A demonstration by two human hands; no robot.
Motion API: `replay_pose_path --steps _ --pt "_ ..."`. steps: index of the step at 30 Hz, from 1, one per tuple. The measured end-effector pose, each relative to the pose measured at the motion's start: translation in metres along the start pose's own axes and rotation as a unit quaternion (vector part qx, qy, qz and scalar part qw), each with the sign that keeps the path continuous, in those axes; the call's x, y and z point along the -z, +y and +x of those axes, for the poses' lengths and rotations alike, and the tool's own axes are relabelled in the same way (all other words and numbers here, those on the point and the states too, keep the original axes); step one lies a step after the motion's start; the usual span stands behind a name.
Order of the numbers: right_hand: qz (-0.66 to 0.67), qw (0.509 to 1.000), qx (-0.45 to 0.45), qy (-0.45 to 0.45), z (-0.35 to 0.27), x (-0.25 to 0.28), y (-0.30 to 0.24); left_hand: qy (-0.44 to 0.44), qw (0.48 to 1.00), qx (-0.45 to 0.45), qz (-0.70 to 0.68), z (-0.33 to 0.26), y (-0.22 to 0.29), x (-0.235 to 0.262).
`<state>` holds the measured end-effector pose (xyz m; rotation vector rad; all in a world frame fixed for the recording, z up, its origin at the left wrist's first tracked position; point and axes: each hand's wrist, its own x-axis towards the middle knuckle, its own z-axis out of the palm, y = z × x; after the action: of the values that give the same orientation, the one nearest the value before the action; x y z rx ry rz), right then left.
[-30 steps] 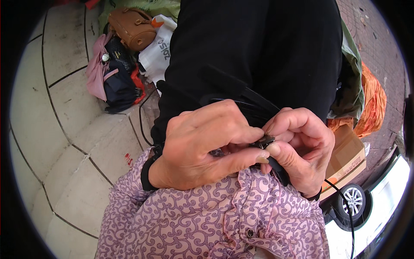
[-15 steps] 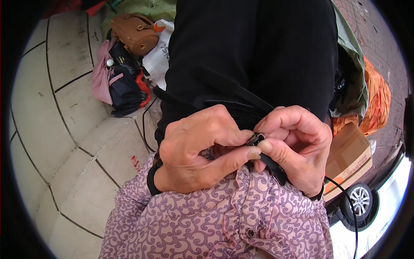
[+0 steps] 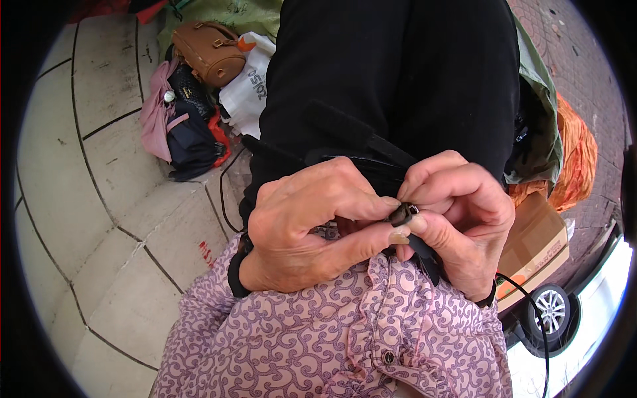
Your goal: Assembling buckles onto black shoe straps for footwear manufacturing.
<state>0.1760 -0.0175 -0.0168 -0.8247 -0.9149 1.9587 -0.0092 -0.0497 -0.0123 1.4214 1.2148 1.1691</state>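
Between both hands, over my lap, is a small dark buckle-like piece (image 3: pixel 403 213) with a shiny metal edge. My left hand (image 3: pixel 308 229) pinches its left side between thumb and forefinger. From the right, my right hand (image 3: pixel 464 219) grips it with thumb and fingertips, the other fingers curled. A black strap (image 3: pixel 424 251) hangs below the right thumb, against my patterned shirt. Further black straps (image 3: pixel 388 147) lie across my black trousers (image 3: pixel 332 73) just beyond the hands. The fingers cover much of the piece, so its exact form is hard to make out.
On the pale ledge (image 3: pixel 106 199) at left sit a brown handbag (image 3: pixel 209 56), a white bag (image 3: pixel 249 89) and a pink and dark bundle (image 3: pixel 179 126). At right are an orange sack (image 3: pixel 577 152), a cardboard box (image 3: pixel 537 242) and a black cable (image 3: pixel 541 318), with a parked car's wheel (image 3: pixel 551 310) beyond.
The dark piece has turned and shifted slightly right, so more of its shiny edge shows. Both hands keep their pinch, and the right fingers have lifted a little.
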Motion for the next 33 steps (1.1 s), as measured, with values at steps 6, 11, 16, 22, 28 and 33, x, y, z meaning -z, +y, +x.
replay_pose_path --steps 6,11,16,22,28,33 --pt "-0.007 0.998 -0.015 0.056 0.002 -0.007 -0.006 0.019 1.000 -0.004 -0.002 -0.004 0.000 -0.003" --pt "0.003 0.999 0.012 0.036 0.003 -0.003 0.001 0.020 1.000 -0.016 0.000 -0.001 -0.001 -0.003" --pt "0.008 0.999 0.039 -0.025 0.001 0.010 0.003 0.015 0.999 -0.025 0.037 -0.002 0.002 -0.005" --pt "-0.037 0.999 0.025 0.016 0.001 0.001 -0.001 0.001 1.000 0.007 0.009 0.001 0.003 -0.006" --pt "0.001 0.998 0.013 0.065 0.005 -0.007 -0.002 0.045 0.981 0.139 -0.130 0.004 0.002 -0.013" --pt "0.006 0.998 -0.006 0.069 0.003 -0.005 0.001 0.038 0.963 0.219 -0.151 0.009 0.008 -0.007"
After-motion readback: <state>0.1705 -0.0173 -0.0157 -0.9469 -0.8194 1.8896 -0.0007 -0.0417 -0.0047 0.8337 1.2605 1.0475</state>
